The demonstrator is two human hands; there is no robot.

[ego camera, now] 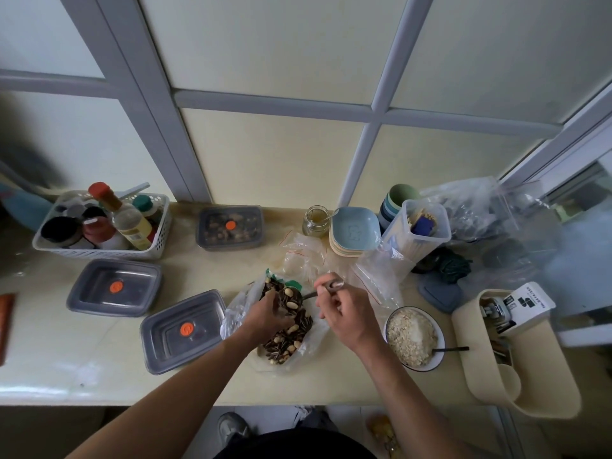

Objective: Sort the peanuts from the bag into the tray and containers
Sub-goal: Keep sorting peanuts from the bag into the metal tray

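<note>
Our right hand pinched the handle of a spoon, its bowl heaped with seeds and peanuts over the open bag. Our left hand dug into the mix beside it; we could not tell whether its grip held anything. The peanuts lay among dark seeds in the bag, mid-counter. A lidded container sat just left, a bowl of oats right.

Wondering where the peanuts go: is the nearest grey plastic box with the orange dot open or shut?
Shut: the grey rectangular plastic box is covered by its lid, orange dot on top.
</note>
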